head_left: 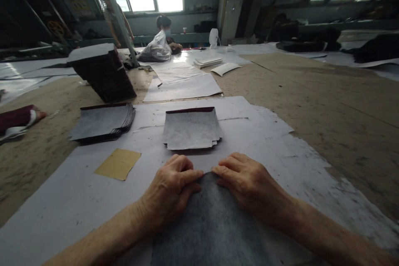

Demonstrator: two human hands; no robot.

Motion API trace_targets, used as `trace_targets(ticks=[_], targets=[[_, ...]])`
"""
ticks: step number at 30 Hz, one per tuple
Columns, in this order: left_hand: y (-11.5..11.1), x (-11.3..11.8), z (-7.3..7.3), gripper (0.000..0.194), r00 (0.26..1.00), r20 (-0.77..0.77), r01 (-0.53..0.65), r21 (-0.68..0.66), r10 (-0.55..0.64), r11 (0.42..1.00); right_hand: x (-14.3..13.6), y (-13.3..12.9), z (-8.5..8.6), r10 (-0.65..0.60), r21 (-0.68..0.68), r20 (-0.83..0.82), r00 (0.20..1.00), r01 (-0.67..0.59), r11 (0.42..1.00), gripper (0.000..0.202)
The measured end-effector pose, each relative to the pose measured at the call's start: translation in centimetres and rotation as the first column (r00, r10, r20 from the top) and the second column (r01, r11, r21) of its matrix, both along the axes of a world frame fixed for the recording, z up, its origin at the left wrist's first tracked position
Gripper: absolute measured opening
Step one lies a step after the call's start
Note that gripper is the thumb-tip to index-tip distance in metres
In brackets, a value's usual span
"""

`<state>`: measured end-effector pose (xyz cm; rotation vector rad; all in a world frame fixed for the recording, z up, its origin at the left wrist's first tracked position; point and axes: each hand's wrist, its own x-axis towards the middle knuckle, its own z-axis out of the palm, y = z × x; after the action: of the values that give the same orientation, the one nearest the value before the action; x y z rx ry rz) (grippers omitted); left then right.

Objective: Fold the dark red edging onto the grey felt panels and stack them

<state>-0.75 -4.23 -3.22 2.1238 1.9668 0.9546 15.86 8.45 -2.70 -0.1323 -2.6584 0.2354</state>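
Note:
A grey-blue sheet of backed fabric [212,228] lies in front of me on white paper, its near part running out of the bottom of the view. My left hand [176,185] pinches the far left corner of this sheet between thumb and index finger. At the far right corner, my right hand [246,183] has its fingers pressed together on the edge. The two sets of fingertips are a short gap apart. Just beyond them sits a small pile of grey fabric pieces [191,129] with a dark red folded far edge.
Left of the pile are a fanned stack of similar pieces [101,122] and a yellow card [118,163]. A tall dark stack [106,72] leans behind them. White paper sheets [187,87] lie farther back. Two people [116,20] are across the table, near a plastic bag [156,48].

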Motion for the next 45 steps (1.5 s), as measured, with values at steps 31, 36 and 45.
trace_targets(ticks=[31, 36, 45], targets=[[-0.7, -0.5, -0.7, 0.04, 0.956, -0.157, 0.248, -0.018, -0.248, 0.969, 3.6, 0.6, 0.2, -0.117, -0.14, -0.067, 0.991, 0.107, 0.984, 0.025], [-0.6, -0.5, -0.8, 0.038, 0.957, -0.142, 0.256, 0.001, -0.253, 0.967, 1.9, -0.2, 1.4, -0.381, -0.22, -0.176, 0.908, 0.341, 0.914, 0.015], [-0.8, -1.1, -0.5, 0.033, 0.967, -0.084, 0.242, 0.001, -0.241, 0.97, -1.7, -3.8, -0.7, -0.025, 0.043, -0.12, 0.992, 0.03, 0.999, 0.029]])
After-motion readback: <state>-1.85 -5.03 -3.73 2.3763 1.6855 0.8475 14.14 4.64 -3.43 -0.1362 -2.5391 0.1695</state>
